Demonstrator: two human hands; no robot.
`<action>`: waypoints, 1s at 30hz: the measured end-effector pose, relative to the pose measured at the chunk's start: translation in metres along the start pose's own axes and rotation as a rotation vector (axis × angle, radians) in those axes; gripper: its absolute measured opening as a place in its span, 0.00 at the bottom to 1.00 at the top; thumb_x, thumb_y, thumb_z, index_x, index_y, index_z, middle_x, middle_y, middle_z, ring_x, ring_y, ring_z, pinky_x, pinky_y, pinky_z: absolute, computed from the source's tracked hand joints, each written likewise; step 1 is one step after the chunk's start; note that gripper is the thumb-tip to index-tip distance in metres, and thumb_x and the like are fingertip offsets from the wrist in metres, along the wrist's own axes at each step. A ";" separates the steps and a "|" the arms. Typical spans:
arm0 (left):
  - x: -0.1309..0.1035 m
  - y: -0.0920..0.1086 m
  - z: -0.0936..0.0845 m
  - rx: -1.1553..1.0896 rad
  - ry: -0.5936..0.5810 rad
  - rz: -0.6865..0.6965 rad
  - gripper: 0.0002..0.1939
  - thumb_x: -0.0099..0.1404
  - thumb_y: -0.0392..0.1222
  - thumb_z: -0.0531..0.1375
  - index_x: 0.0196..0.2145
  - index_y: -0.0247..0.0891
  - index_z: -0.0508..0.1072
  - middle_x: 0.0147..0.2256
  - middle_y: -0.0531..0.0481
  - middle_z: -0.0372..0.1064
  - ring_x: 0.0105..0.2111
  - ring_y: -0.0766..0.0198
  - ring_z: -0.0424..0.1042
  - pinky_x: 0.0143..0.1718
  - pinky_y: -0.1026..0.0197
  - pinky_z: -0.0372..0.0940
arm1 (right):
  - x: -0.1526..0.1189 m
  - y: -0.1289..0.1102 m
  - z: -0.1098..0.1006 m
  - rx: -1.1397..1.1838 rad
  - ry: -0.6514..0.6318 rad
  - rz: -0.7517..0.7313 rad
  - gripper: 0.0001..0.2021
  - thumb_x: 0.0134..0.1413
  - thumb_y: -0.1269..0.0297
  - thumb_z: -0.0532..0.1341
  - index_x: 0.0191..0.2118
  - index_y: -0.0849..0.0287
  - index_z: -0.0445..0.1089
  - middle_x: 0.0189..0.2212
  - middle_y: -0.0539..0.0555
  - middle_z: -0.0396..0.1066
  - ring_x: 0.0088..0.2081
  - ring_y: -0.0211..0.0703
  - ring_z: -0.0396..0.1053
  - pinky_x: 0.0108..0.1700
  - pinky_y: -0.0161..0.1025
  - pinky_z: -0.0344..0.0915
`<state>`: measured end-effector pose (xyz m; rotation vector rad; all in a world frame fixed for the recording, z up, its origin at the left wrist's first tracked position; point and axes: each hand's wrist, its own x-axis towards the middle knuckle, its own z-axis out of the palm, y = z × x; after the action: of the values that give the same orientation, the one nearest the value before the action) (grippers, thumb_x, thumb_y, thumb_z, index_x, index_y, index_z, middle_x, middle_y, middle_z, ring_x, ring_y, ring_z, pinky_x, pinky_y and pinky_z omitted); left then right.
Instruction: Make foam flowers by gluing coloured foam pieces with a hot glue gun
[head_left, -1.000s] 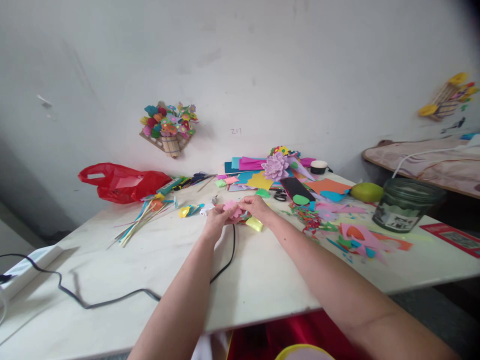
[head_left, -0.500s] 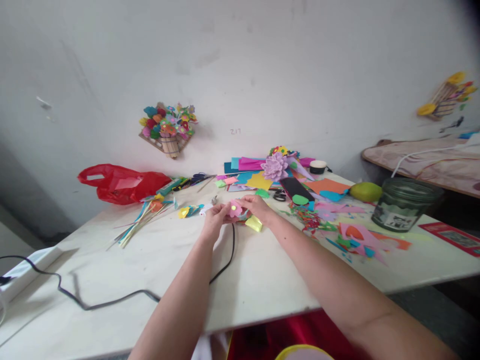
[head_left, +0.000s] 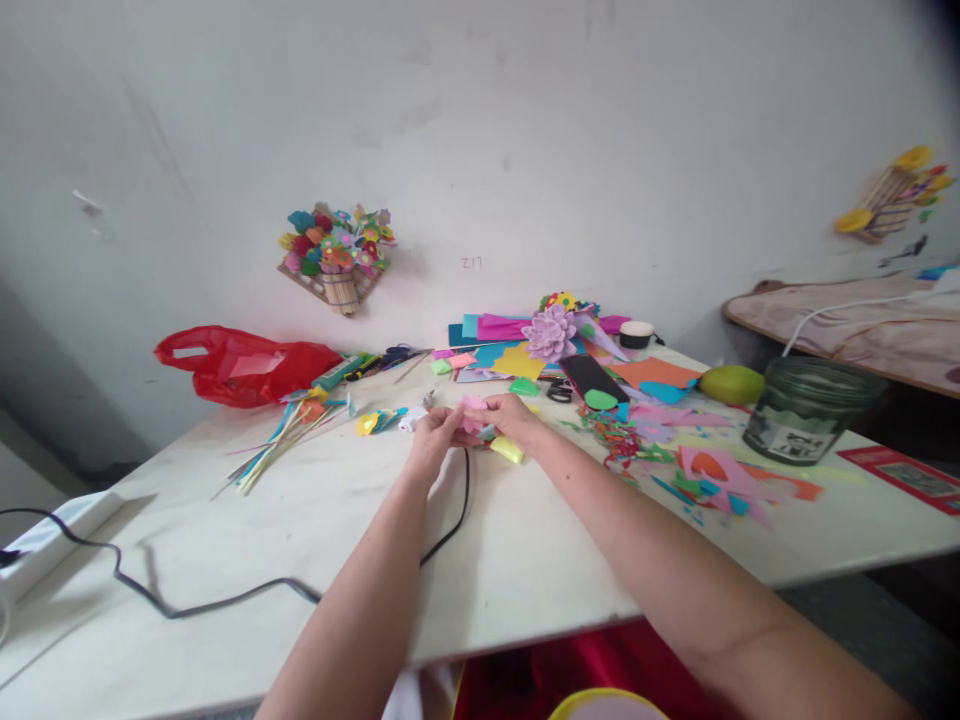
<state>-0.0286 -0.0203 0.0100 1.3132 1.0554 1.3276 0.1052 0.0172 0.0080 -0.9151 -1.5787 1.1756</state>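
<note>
Turned the pink flower within the last half second — from showing a yellow centre to showing plain pink, with no yellow on it in sight. Held it up between both hands over the white table, pinched narrowly at one edge by the left hand and at the other by the right hand. Hardly shifted either wrist. Judging by that turn, seemed busy with the flower's two sides, without setting it down. Had a yellow strip just beside the right hand, a white piece near the left fingers, and a black cord below — too covered to trace to its end.
</note>
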 end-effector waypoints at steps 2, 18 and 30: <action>-0.001 0.001 0.001 0.007 -0.007 0.002 0.19 0.48 0.55 0.58 0.24 0.33 0.65 0.22 0.48 0.70 0.20 0.63 0.70 0.27 0.59 0.67 | 0.001 0.001 -0.001 0.014 -0.006 0.001 0.17 0.33 0.54 0.63 0.16 0.63 0.59 0.12 0.44 0.55 0.15 0.26 0.47 0.17 0.29 0.42; 0.000 0.000 0.001 0.006 0.024 0.007 0.18 0.47 0.54 0.59 0.23 0.35 0.62 0.19 0.52 0.67 0.19 0.64 0.69 0.25 0.61 0.66 | -0.003 -0.006 -0.004 0.127 -0.060 0.082 0.18 0.36 0.49 0.61 0.21 0.63 0.64 0.17 0.49 0.62 0.18 0.30 0.57 0.18 0.30 0.49; -0.001 -0.001 0.002 -0.016 -0.070 -0.005 0.19 0.48 0.55 0.58 0.24 0.34 0.63 0.20 0.50 0.68 0.20 0.63 0.70 0.28 0.57 0.66 | 0.000 -0.003 -0.003 0.089 -0.023 -0.002 0.16 0.32 0.54 0.63 0.17 0.63 0.61 0.13 0.45 0.58 0.17 0.29 0.52 0.19 0.30 0.47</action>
<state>-0.0267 -0.0213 0.0085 1.3353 0.9976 1.2747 0.1081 0.0174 0.0109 -0.8447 -1.5322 1.2489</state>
